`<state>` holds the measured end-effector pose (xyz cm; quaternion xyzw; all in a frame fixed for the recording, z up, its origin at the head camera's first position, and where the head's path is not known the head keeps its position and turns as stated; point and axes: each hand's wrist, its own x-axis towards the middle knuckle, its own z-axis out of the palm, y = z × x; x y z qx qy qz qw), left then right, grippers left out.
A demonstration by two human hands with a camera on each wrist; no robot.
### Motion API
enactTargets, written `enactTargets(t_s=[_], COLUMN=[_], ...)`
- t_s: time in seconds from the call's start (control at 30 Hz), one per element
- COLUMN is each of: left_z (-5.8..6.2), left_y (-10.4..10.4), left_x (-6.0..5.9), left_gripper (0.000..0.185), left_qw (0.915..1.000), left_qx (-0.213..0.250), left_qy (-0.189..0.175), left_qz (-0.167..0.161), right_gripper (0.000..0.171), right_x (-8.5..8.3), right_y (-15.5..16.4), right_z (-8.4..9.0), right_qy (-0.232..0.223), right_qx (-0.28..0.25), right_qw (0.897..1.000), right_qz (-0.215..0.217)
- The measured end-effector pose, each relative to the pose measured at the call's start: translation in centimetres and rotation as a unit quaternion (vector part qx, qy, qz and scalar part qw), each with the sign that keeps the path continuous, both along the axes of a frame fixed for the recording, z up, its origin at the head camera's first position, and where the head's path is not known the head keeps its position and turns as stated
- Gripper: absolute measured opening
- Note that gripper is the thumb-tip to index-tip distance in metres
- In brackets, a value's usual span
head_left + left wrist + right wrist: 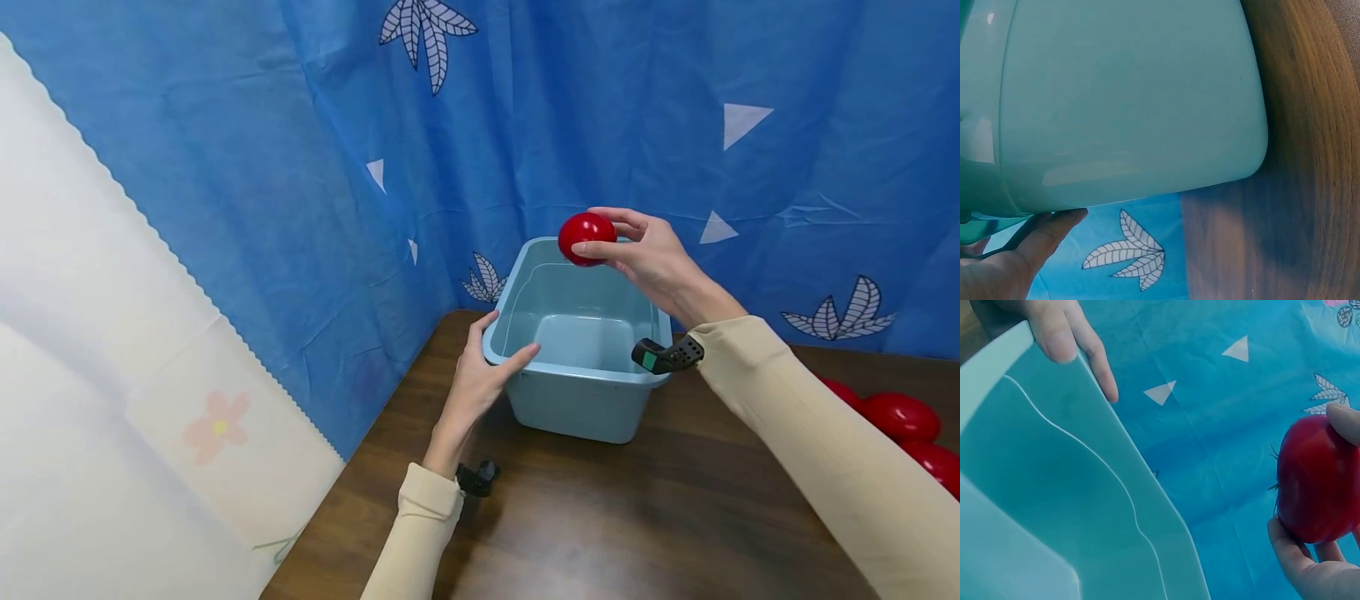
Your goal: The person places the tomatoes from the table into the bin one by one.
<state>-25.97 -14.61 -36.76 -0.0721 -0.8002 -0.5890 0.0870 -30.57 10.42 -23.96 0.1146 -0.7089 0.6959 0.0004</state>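
Right hand (652,258) fingers gripped the red ball (587,238) above the light-blue bin (577,392); left hand (480,375) clasped its rim. Release probably required centring.

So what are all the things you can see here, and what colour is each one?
Ball: one, red, held above the far rim of the tub.
Tub: one, light blue, nothing inside it, on the table.
More red balls: at least three, on the table at the right edge.
Table: one, dark brown wood.
Curtain: blue with white leaves and triangles, behind the table.
Left hand: holds the tub's near left rim.
Right hand: grips the ball with fingertips.
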Motion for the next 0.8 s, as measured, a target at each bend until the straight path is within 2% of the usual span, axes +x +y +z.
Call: enactTargets(t_s=[0.5,0.63,0.8], left_z=[0.0,0.0,0.0], left_y=[0.2,0.2,0.2], left_x=[0.1,0.0,0.0], left_gripper=[0.092,0.091,0.09], left_qw=[1.0,1.0,1.0], left_qx=[-0.005,-0.006,-0.007], left_qy=[0.002,0.0,-0.006], left_qz=[0.002,0.0,0.004], right_gripper=[0.071,0.078,0.081], right_x=[-0.8,-0.7,-0.4], right_y=[0.7,1.1,1.2], right_z=[0.0,0.3,0.7], right_qy=[-0.02,-0.026,-0.009], right_qx=[0.003,-0.031,-0.037], right_qw=[1.0,0.999,0.999], right_qz=[-0.016,-0.001,0.017])
